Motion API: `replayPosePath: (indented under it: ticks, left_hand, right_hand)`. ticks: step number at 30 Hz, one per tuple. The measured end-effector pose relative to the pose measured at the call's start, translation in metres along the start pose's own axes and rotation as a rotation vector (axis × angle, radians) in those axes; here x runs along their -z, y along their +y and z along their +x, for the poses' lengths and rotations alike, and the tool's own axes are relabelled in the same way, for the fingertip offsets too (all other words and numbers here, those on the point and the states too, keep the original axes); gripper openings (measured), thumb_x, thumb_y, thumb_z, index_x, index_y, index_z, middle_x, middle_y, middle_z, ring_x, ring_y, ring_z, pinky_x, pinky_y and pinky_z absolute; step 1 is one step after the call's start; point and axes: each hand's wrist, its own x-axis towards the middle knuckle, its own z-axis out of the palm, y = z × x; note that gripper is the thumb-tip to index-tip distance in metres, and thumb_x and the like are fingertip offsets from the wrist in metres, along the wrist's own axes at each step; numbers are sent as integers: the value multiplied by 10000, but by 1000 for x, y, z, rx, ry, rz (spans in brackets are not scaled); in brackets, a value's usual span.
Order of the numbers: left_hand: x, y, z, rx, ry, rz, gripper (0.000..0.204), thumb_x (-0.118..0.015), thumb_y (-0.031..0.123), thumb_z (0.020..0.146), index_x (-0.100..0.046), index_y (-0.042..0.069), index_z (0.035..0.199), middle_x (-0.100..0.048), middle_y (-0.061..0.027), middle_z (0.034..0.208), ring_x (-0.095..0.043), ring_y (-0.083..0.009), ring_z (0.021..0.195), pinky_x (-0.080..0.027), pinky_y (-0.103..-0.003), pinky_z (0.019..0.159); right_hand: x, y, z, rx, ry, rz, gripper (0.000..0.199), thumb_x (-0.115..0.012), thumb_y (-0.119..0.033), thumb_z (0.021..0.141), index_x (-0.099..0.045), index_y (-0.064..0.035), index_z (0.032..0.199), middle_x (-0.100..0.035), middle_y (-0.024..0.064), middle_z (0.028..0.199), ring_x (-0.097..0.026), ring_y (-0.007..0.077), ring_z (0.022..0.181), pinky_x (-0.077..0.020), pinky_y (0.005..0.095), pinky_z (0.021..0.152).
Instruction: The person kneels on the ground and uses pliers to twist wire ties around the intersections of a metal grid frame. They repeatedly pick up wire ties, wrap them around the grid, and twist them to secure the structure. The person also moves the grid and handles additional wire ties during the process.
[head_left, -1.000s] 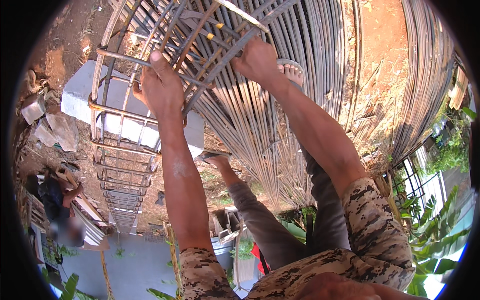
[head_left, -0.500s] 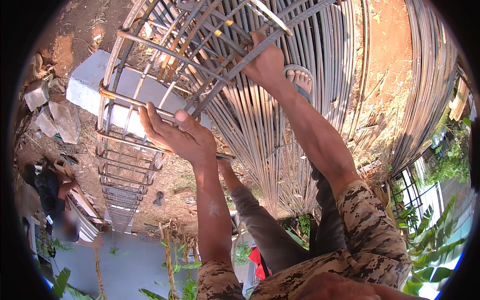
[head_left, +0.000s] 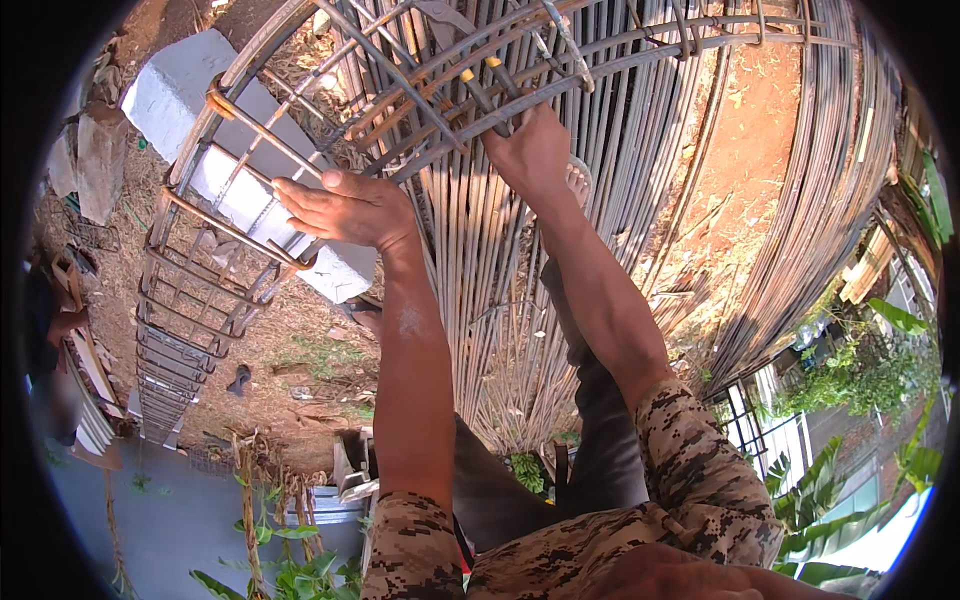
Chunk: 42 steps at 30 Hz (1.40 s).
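Observation:
A long rebar cage (head_left: 425, 161) of rusty steel bars and square hoops runs across the top and down the left side. My left hand (head_left: 350, 212) is open beside its near bar, palm up and fingers stretched toward the hoops; whether it bears any weight I cannot tell. Farther right, my right hand (head_left: 530, 155) is closed around the dark handles of what looks like a pair of pincers (head_left: 478, 92), with yellow bands on the handles. The pincers reach in among the cage bars, and their jaws are partly hidden there.
Beneath the cage lies a pale block (head_left: 185, 85). A wide bundle of steel rods (head_left: 480, 260) spreads over the ground under my arms, with another rod bundle (head_left: 800, 230) to the right. Rough stones (head_left: 100, 160) stand at left. Another person (head_left: 60, 325) is at the far left edge.
The view has shifted, and more of the cage's right end now shows. My right hand sits slightly lower, still on the pincers. My left hand stays open beside the cage. My legs have shifted position.

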Motion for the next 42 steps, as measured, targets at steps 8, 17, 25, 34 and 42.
replayPosePath:
  ticks: [8, 17, 25, 34, 42]
  left_hand:
    - [-1, 3, -7, 9, 56, -29, 711, -208, 493, 1033, -406, -97, 1376, -458, -281, 1375, -400, -428, 1333, -213, -602, 1130]
    - [9, 21, -11, 148, 126, -92, 639, -264, 414, 1043, -383, -126, 1363, -376, -301, 1419, -356, -444, 1353, -208, -591, 1140]
    - [13, 67, -119, 676, -676, -1426, 748, -676, 427, 904, -392, -88, 1365, -478, -170, 1318, -482, -259, 1213, -391, -405, 1019]
    - [-27, 52, -107, 652, -855, -1904, 275, -728, 166, 811, -692, -36, 995, -596, -98, 1127, -553, -165, 1034, -418, -306, 930]
    - [-33, 47, -105, 693, -869, -1819, 198, -720, 154, 826, -552, 48, 825, -612, -94, 866, -617, -186, 806, -513, -324, 734]
  right_hand:
    - [14, -2, -1, -30, -249, -34, 405, -754, -250, 704, -605, 81, 885, -644, 276, 818, -640, 458, 774, -516, 497, 720]
    - [14, -17, 2, 11, -295, -36, 447, -787, -315, 705, -662, 41, 945, -669, 267, 870, -657, 442, 816, -527, 476, 722]
    - [10, -22, -14, -71, -222, 60, 375, -726, -232, 751, -632, 40, 991, -672, 173, 782, -666, 252, 725, -502, 373, 680]
    - [-7, 9, -10, 250, -105, 125, 337, -698, -231, 729, -565, 54, 850, -599, 174, 719, -607, 267, 643, -471, 388, 591]
    - [-29, 21, -6, 232, -3, 444, 314, -664, -252, 764, -529, 31, 783, -603, 191, 713, -615, 286, 653, -465, 409, 604]
